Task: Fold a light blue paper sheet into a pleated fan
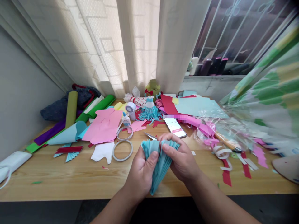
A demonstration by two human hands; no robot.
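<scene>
Both my hands hold a pleated light-blue paper fan [159,165] above the near edge of the wooden table [70,177]. My left hand [141,174] grips its left side, thumb pressed on the folds. My right hand [181,157] is closed over the top right of the folds. The fan's narrow end points down between my wrists. Just behind my hands lie scissors [150,136] and a phone [175,127] with a lit screen.
Two tape rings [122,150] and a white paper scrap [102,152] lie left of my hands. Pink paper [104,126], a glue bottle [126,119], coloured paper rolls [71,109], a blue fringed paper figure [149,111], cellophane [235,137] and red strips [226,175] crowd the table.
</scene>
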